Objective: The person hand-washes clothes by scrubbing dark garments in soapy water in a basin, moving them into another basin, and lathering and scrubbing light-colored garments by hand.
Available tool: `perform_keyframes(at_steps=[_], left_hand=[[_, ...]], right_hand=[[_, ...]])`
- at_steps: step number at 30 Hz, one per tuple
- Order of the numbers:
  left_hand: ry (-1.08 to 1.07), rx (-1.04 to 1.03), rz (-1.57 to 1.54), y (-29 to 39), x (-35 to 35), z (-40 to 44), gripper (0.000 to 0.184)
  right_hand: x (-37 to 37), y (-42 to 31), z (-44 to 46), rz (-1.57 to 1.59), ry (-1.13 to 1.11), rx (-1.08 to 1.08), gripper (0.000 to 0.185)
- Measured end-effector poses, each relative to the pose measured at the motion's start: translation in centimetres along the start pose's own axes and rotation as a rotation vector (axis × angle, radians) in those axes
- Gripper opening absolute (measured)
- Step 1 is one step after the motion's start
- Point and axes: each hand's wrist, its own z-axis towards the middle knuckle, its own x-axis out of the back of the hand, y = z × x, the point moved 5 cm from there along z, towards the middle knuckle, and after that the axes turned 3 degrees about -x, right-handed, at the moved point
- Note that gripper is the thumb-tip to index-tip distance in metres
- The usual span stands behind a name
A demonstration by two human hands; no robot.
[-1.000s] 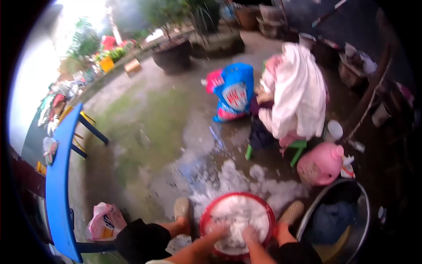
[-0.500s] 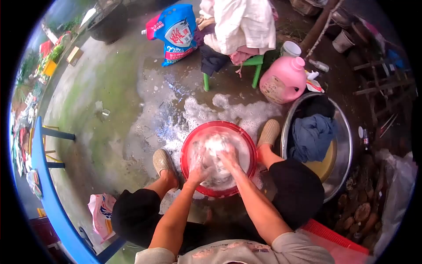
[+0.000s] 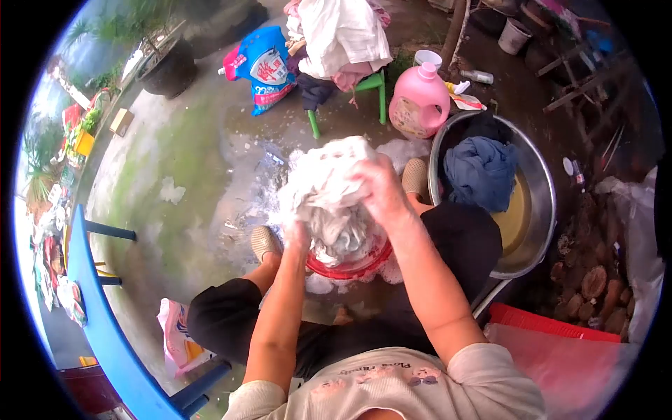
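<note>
A wet, bunched white cloth point(image 3: 329, 185) is lifted above the red basin point(image 3: 348, 271), with folds hanging down toward it. My right hand point(image 3: 383, 187) grips the cloth at its upper right, fingers curled into the fabric. On the lower left side, my left hand point(image 3: 297, 236) holds the same cloth; its fingers are mostly hidden by the fabric. The cloth covers most of the basin, leaving the near rim in sight. Foam point(image 3: 320, 283) lies on the ground beside the basin.
To the right, a metal tub point(image 3: 553, 203) holds dark blue clothing point(image 3: 483, 171) and yellowish liquid. A pink jug point(image 3: 418, 98) stands near a green stool point(image 3: 382, 98) piled with clothes. A blue detergent bag point(image 3: 264, 70) is left of it. A blue bench point(image 3: 105, 308) runs along the left.
Both hands have risen from the sudsy basin, bringing the white cloth up in a bunch. The head view has shifted slightly.
</note>
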Motion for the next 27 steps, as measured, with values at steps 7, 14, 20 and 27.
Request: perform_keyframes(at_steps=[7,14,20,27], left_hand=[[0.037,-0.217,0.507,3.9,-1.7,-2.8,0.042],[0.0,0.308,-0.111,-1.2,-1.6,-7.0,0.053],[-0.179,0.616,-0.425,4.4,-4.4,-5.2,0.057],[-0.158,0.401,-0.271,5.1,-4.3,-3.1,0.055]], right_hand=[[12.0,21.3,-3.3,0.261,0.39,-0.649,0.066],[10.8,27.2,-2.1,0.461,0.16,-0.538,0.058],[7.0,22.9,-0.9,0.315,0.02,-0.39,0.054],[3.0,18.1,-1.5,0.244,-0.103,-0.268,0.05]])
